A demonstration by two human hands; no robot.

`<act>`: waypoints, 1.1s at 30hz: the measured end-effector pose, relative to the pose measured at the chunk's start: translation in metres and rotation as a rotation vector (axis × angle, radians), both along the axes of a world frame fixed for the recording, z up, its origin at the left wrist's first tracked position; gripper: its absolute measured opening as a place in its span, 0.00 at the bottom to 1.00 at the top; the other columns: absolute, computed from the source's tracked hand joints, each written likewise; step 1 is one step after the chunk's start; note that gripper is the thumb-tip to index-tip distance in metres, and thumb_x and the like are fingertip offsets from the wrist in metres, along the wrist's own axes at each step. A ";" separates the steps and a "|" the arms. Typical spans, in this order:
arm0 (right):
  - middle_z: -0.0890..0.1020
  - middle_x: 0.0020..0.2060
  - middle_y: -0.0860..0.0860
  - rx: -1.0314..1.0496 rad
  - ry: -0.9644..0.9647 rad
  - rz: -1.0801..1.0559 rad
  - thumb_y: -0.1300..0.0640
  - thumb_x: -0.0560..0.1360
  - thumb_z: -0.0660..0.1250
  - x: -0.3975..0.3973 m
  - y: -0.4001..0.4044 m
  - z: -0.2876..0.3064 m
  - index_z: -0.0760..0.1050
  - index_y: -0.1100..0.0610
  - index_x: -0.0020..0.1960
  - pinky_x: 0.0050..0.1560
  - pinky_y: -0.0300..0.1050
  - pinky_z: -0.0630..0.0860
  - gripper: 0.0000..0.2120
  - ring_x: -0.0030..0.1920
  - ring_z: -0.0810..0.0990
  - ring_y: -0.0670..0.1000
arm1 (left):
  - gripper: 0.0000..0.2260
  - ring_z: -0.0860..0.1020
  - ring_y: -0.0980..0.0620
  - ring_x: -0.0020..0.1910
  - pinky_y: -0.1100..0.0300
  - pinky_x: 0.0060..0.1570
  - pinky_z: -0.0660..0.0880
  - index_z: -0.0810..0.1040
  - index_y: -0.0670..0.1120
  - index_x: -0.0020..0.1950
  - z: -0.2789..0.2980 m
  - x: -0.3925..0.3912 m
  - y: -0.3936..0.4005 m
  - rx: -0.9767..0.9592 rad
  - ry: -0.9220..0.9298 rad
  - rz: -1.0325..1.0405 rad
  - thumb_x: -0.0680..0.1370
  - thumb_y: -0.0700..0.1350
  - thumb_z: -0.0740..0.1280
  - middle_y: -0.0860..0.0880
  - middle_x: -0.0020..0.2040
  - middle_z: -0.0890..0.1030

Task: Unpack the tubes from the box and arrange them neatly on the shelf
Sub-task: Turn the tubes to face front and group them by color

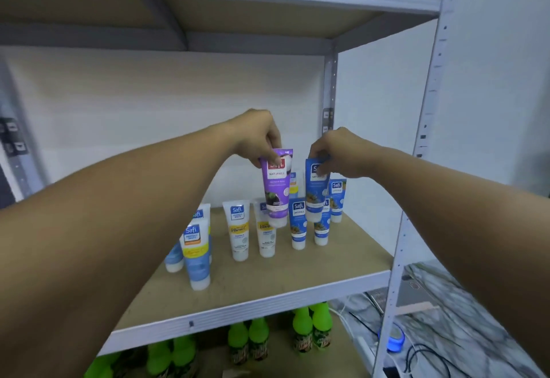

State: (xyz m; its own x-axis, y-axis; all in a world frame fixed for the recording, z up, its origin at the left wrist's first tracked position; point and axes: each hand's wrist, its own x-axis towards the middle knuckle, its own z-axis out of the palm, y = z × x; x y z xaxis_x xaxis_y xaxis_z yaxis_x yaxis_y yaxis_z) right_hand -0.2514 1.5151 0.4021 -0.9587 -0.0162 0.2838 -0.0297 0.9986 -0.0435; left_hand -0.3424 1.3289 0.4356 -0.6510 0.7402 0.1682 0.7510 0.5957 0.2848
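While the left hand (pixel 256 136) pinches a purple tube (pixel 275 187) by its crimped top, the right hand (pixel 336 154) pinches a blue tube (pixel 315 193) likewise; both hang cap-down above the shelf (pixel 297 285). Beneath them stand blue tubes (pixel 298 222) and white tubes (pixel 239 233), crowding the spot below. Green bottles (pixel 312 327) fill the shelf underneath.
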 end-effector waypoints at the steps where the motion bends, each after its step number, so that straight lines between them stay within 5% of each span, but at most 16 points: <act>1: 0.82 0.47 0.51 -0.010 -0.022 0.003 0.61 0.73 0.72 0.000 -0.002 -0.009 0.80 0.57 0.54 0.43 0.41 0.71 0.10 0.46 0.79 0.50 | 0.10 0.84 0.50 0.44 0.56 0.43 0.84 0.82 0.42 0.51 -0.010 0.001 -0.003 -0.008 -0.024 0.003 0.74 0.46 0.75 0.48 0.43 0.84; 8: 0.76 0.40 0.47 -0.041 -0.147 0.017 0.60 0.71 0.73 -0.007 -0.006 -0.076 0.77 0.51 0.47 0.39 0.38 0.67 0.08 0.42 0.75 0.50 | 0.05 0.84 0.55 0.36 0.59 0.38 0.83 0.84 0.43 0.46 -0.076 -0.005 -0.014 -0.050 -0.090 0.016 0.73 0.43 0.76 0.49 0.38 0.85; 16: 0.72 0.35 0.44 -0.027 -0.180 0.032 0.61 0.73 0.71 -0.016 -0.004 -0.102 0.73 0.52 0.43 0.38 0.39 0.67 0.08 0.41 0.74 0.51 | 0.07 0.85 0.51 0.43 0.53 0.44 0.84 0.83 0.43 0.49 -0.105 -0.017 -0.017 -0.039 -0.159 0.009 0.74 0.44 0.76 0.47 0.43 0.86; 25: 0.80 0.50 0.53 -0.028 -0.180 -0.008 0.62 0.75 0.69 -0.026 -0.005 -0.105 0.78 0.58 0.57 0.46 0.41 0.70 0.10 0.49 0.78 0.53 | 0.10 0.85 0.52 0.46 0.53 0.46 0.84 0.83 0.43 0.52 -0.120 -0.026 -0.020 0.001 -0.147 0.026 0.74 0.46 0.76 0.47 0.46 0.86; 33: 0.80 0.48 0.53 -0.009 -0.162 -0.020 0.61 0.75 0.69 -0.034 -0.002 -0.107 0.78 0.57 0.55 0.49 0.43 0.73 0.09 0.50 0.78 0.54 | 0.12 0.83 0.51 0.49 0.53 0.48 0.83 0.83 0.44 0.54 -0.123 -0.026 -0.022 0.022 -0.118 0.017 0.74 0.48 0.75 0.47 0.48 0.86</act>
State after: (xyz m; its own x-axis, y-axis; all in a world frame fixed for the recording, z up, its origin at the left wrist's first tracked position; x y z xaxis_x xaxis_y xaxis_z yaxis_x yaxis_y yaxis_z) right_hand -0.2858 1.5132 0.2949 -0.9920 0.0056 0.1259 -0.0013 0.9985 -0.0546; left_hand -0.3680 1.3069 0.3125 -0.6796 0.7259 0.1058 0.7013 0.6005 0.3842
